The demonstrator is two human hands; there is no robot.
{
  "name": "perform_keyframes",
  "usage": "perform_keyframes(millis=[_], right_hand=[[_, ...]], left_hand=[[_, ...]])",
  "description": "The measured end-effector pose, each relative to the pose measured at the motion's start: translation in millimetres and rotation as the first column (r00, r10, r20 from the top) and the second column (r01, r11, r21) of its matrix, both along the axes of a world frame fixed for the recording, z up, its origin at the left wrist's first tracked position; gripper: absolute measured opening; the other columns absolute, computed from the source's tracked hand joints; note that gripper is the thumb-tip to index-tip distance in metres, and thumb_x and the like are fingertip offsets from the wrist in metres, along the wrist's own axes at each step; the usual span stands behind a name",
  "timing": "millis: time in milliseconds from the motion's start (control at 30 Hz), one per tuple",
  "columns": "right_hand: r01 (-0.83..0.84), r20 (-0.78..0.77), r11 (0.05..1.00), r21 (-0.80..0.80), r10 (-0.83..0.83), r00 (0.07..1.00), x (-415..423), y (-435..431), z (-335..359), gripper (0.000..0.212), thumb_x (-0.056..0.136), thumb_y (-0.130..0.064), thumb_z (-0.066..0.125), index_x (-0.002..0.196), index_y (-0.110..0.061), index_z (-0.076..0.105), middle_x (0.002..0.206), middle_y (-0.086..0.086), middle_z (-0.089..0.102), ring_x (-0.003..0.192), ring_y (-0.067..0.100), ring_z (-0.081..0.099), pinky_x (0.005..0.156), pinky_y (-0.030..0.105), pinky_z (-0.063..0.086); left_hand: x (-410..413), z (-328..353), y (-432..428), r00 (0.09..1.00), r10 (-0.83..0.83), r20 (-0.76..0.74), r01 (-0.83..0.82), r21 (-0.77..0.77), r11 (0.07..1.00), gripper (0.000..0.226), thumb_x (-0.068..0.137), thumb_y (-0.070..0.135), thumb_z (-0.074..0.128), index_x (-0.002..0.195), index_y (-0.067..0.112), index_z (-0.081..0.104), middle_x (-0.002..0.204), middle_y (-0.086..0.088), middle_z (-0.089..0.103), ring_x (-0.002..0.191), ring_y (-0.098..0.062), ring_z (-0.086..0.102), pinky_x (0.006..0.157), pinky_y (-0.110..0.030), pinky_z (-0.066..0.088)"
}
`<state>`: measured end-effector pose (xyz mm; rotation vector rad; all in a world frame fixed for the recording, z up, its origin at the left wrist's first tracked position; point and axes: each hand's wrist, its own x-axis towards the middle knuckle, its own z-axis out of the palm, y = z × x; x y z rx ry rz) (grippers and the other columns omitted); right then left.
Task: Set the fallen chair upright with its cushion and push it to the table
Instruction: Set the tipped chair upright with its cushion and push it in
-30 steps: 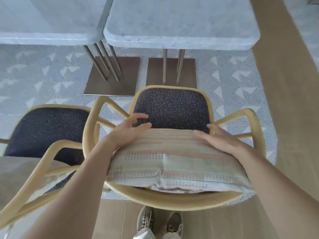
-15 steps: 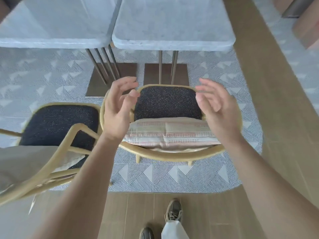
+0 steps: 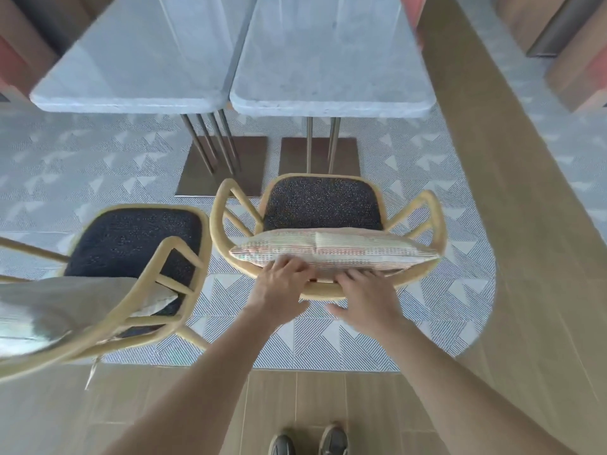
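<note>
The wooden armchair (image 3: pixel 438 221) stands upright on the patterned rug, its dark speckled seat facing the right marble table (image 3: pixel 328 77). A striped cushion (image 3: pixel 345 249) leans against the inside of its backrest. My left hand (image 3: pixel 282 285) grips the curved top rail of the backrest, with its fingers curled over onto the cushion's edge. My right hand (image 3: pixel 366 295) grips the same rail just to the right, fingers over the top and thumb underneath. The seat's front edge lies short of the table's edge.
A second armchair (image 3: pixel 131 241) with a beige cushion (image 3: pixel 65 307) stands close on the left, nearly touching the first chair's arm. A left marble table (image 3: pixel 131 70) adjoins the right one. Metal table bases (image 3: pixel 317 156) sit ahead. My shoes (image 3: pixel 308 441) are on the wooden floor.
My hands left the cushion, rose into the air above the chair, then came down onto the backrest's top rail. The chair now sits farther from me.
</note>
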<state>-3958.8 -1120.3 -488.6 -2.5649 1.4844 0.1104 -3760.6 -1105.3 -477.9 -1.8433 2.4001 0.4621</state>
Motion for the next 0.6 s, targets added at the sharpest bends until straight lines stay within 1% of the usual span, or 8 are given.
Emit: perform_keyframes(millis=[33, 100, 133, 200, 333, 467, 533, 600], right_hand=[[-0.020, -0.028, 1.000, -0.006, 0.020, 0.999, 3, -6, 0, 0.043, 0.092, -0.061, 0.058, 0.113, -0.025, 0.069, 0.106, -0.005, 0.073, 0.100, 0.024, 0.072, 0.091, 0.041, 0.055], [-0.090, -0.082, 0.996, 0.016, 0.091, 0.992, 7, -19, 3, 0.034, 0.095, -0.050, 0.061, 0.108, -0.021, 0.073, 0.102, 0.000, 0.074, 0.092, 0.029, 0.074, 0.077, 0.040, 0.057], [-0.138, -0.109, 0.990, 0.030, 0.140, 0.984, 7, -25, 4, 0.030, 0.095, -0.045, 0.062, 0.106, -0.019, 0.074, 0.101, 0.003, 0.075, 0.089, 0.031, 0.075, 0.073, 0.040, 0.057], [-0.219, -0.146, 0.974, 0.057, 0.225, 0.963, 3, -35, 3, 0.025, 0.096, -0.039, 0.062, 0.105, -0.018, 0.073, 0.096, 0.005, 0.078, 0.084, 0.031, 0.076, 0.070, 0.040, 0.056], [-0.214, -0.165, 0.975, 0.052, 0.220, 0.961, -4, -56, 0, 0.020, 0.098, -0.032, 0.058, 0.103, -0.019, 0.073, 0.092, 0.004, 0.079, 0.079, 0.030, 0.077, 0.071, 0.041, 0.061], [-0.206, -0.185, 0.978, 0.006, 0.204, 0.961, -2, -95, -1, 0.019, 0.098, -0.027, 0.056, 0.101, -0.020, 0.074, 0.091, 0.003, 0.079, 0.077, 0.029, 0.077, 0.067, 0.038, 0.059], [-0.195, -0.176, 0.981, 0.012, 0.194, 0.965, 4, -114, -1, 0.019, 0.098, -0.027, 0.056, 0.101, -0.021, 0.074, 0.090, 0.003, 0.079, 0.078, 0.029, 0.076, 0.067, 0.038, 0.056], [-0.184, -0.172, 0.983, 0.024, 0.185, 0.968, 10, -131, -1, 0.018, 0.099, -0.028, 0.056, 0.101, -0.021, 0.072, 0.093, 0.004, 0.079, 0.081, 0.031, 0.077, 0.068, 0.039, 0.056]], left_hand=[[-4, -2, -6, 0.998, -0.007, 0.060, 0.005, 0.021, 1.000, 0.041, 0.092, 0.048, 0.066, 0.129, 0.031, 0.065, 0.130, 0.006, 0.063, 0.125, -0.022, 0.057, 0.111, -0.041, 0.042], [-10, -1, -16, 0.989, -0.013, 0.145, 0.002, 0.073, 0.997, 0.032, 0.094, 0.050, 0.057, 0.114, 0.029, 0.071, 0.114, 0.005, 0.071, 0.106, -0.023, 0.068, 0.095, -0.040, 0.052], [-12, -2, -21, 0.982, -0.038, 0.184, 0.022, 0.087, 0.996, 0.032, 0.094, 0.050, 0.055, 0.108, 0.027, 0.072, 0.107, 0.005, 0.072, 0.100, -0.023, 0.070, 0.089, -0.039, 0.054], [-14, -8, -29, 0.969, -0.078, 0.234, 0.060, 0.085, 0.995, 0.034, 0.093, 0.049, 0.053, 0.103, 0.025, 0.075, 0.099, 0.005, 0.073, 0.092, -0.021, 0.071, 0.086, -0.039, 0.055], [-20, -17, -46, 0.970, -0.037, 0.239, 0.026, 0.048, 0.999, 0.033, 0.092, 0.046, 0.052, 0.103, 0.025, 0.075, 0.097, 0.004, 0.075, 0.091, -0.023, 0.071, 0.086, -0.038, 0.051], [-21, -22, -85, 0.970, -0.024, 0.242, 0.023, 0.007, 1.000, 0.033, 0.094, 0.048, 0.053, 0.104, 0.026, 0.074, 0.098, 0.006, 0.074, 0.091, -0.021, 0.070, 0.080, -0.036, 0.047], [-14, -23, -106, 0.969, -0.030, 0.244, 0.031, 0.000, 1.000, 0.033, 0.093, 0.048, 0.054, 0.106, 0.025, 0.074, 0.100, 0.005, 0.074, 0.092, -0.022, 0.070, 0.082, -0.036, 0.049], [-6, -23, -124, 0.971, -0.048, 0.236, 0.049, 0.004, 0.999, 0.032, 0.092, 0.046, 0.055, 0.106, 0.024, 0.074, 0.099, 0.003, 0.074, 0.090, -0.024, 0.071, 0.079, -0.036, 0.052]])
